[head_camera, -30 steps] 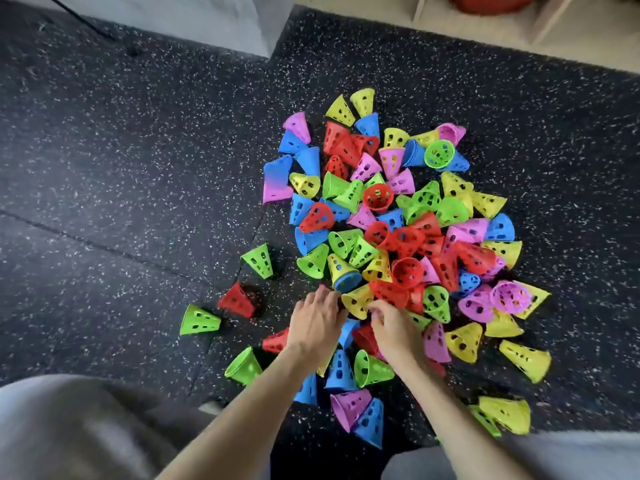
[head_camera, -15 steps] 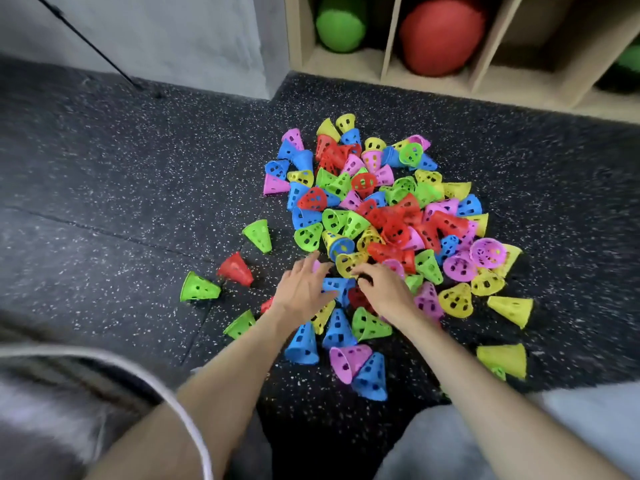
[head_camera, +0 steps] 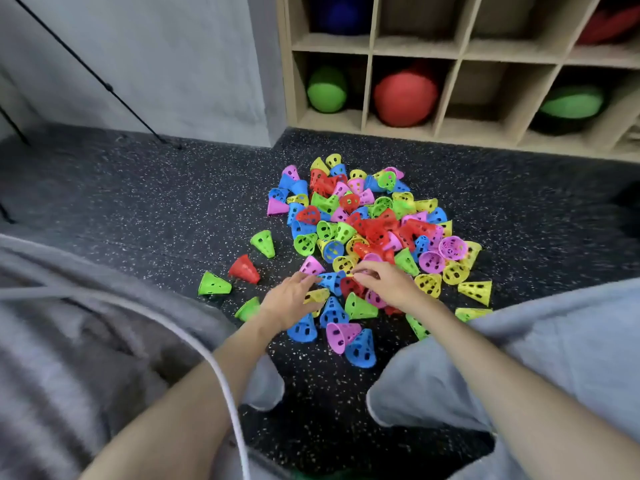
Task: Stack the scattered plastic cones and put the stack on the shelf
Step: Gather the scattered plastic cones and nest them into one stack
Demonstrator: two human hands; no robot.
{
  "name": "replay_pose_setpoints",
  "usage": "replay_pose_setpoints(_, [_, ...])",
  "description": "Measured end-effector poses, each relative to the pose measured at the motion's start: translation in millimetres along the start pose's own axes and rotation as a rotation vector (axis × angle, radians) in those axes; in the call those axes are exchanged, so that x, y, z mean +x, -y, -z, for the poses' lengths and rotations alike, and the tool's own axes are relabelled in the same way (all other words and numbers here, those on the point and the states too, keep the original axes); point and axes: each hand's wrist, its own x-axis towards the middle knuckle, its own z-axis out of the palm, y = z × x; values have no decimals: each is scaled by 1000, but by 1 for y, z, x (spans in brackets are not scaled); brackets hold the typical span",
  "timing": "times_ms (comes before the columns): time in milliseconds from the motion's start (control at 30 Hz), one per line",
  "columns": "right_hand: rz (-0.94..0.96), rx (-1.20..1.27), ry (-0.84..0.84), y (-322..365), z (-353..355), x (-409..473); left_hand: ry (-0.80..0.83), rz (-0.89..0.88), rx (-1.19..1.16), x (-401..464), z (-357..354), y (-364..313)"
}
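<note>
Speckled floor (head_camera: 138,209) bare left of cone pile (head_camera: 367,230); left hand (head_camera: 289,301) spread flat, right hand (head_camera: 388,284) fingers curled, grasp unclear.

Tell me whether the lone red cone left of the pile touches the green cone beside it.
Apart. The head view shows speckled floor between the red cone and the green cone.

Dark speckled rubber floor (head_camera: 145,202) under a scattered heap of perforated plastic cones (head_camera: 367,230), wooden shelf (head_camera: 446,136) behind.

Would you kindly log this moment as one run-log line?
phase: gathering | left hand: open over cones | right hand: grip unclear | cone pile: scattered on floor | shelf: no stack
</note>
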Motion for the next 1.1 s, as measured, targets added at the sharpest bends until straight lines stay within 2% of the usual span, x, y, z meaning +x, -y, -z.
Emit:
replay_pose_setpoints(100, [-17, 58, -39, -11, -4, -17, 2, -12, -41, -13, -7, -5])
replay_pose_setpoints(267, [-103, 16, 30, -41, -33, -34, 12, 21, -108, -26, -31, 1])
replay_pose_setpoints(567, [-124, 5, 104, -36, -80, -10, 29, 193, -278, -18, -78, 26])
replay_pose_setpoints(767, [-199, 13, 78, -54, -100, 10, -35, 266, -285, 0, -105, 26])
replay_pose_setpoints(933, [-240, 74, 5, -67, -108, 17, -98, 344, -178, 11, -117, 22])
replay_pose_setpoints(1100, [-208, 42, 40, -72, -110, 16, -119, 430, -121, 14, -117, 15])
